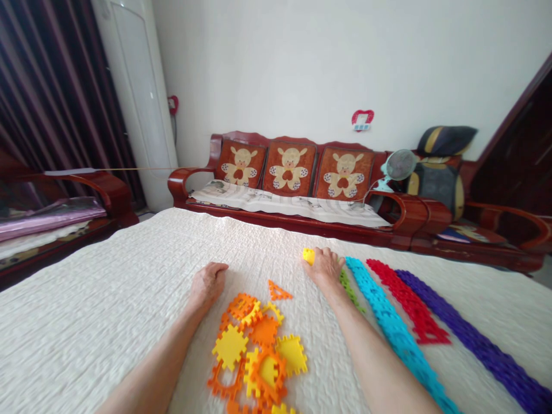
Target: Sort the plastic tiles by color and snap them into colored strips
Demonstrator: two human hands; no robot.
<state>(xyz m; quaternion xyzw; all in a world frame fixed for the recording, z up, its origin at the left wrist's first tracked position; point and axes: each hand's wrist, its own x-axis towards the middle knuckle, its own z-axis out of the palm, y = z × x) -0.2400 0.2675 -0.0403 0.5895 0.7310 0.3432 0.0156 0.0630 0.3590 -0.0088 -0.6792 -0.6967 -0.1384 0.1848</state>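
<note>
My right hand (pixel 324 265) rests on the white quilted cover (pixel 129 276), fingers closed round a small yellow interlocking piece (pixel 308 255). My left hand (pixel 209 283) lies on the cover with its fingers curled under; nothing shows in it. Between my forearms sits a heap of orange and yellow interlocking tiles (pixel 254 356), and an orange triangle piece (pixel 278 291) lies apart just above it. Just right of my right hand a green strip of joined pieces (pixel 350 290) lies partly under my wrist.
To the right lie long joined strips: light blue (pixel 390 322), red (pixel 409 305), purple (pixel 470 333). Behind the cover stands a wooden sofa (pixel 297 172) with bear cushions, a small fan (pixel 399 167) and bags (pixel 437 172) at its right end. A tall white unit (pixel 138 98) stands back left.
</note>
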